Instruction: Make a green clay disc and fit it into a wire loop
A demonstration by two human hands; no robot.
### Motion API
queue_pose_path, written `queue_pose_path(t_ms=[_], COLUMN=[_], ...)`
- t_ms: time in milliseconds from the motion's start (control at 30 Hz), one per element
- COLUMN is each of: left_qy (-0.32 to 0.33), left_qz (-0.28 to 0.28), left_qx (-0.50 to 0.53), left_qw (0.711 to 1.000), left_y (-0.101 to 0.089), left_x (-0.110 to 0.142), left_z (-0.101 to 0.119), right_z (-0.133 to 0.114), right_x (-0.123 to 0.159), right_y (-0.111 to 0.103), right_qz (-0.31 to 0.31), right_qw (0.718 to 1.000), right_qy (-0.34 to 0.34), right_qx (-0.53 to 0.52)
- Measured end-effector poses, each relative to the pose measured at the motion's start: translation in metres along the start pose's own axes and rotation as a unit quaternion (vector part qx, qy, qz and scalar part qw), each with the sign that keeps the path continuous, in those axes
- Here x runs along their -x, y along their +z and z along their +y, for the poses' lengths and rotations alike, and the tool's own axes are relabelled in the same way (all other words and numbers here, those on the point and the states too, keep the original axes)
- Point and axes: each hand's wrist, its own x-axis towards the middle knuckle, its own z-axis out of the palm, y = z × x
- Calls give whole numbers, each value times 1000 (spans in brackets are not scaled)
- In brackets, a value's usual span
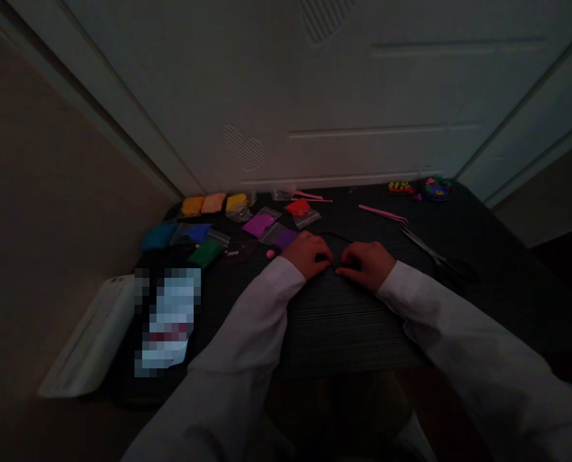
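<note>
The scene is very dark. My left hand (309,254) and my right hand (367,264) rest close together on a dark ribbed table (334,321), both with fingers curled and fingertips nearly touching. Something small and dark sits between them; I cannot make out what it is. A thin dark curved strand (336,235) lies just behind the hands. A small pink ball (270,255) sits on the table left of my left hand. Both arms wear white sleeves.
Several small bags of coloured clay lie at the back left: yellow (236,201), orange (213,203), blue (197,232), green (205,252), purple (260,224), red (298,207). Pink tools (383,213) and scissors (435,258) lie to the right. Small colourful figures (437,188) stand far right. A white door rises behind.
</note>
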Motion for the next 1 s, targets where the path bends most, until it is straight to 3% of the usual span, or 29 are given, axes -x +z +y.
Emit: queue_pose_path(t_ms=[433,1000], left_qy=[3,0], left_qz=[-2,2], left_qx=[-3,-11], left_qw=[1000,1000], left_y=[0,1], left_x=[-1,0], left_z=[-1,-3], right_z=[1,-3], right_x=[1,-1], right_y=[-1,4], right_qz=[-6,3], right_qw=[1000,1000], right_qy=[-25,8], right_qx=[-6,-19])
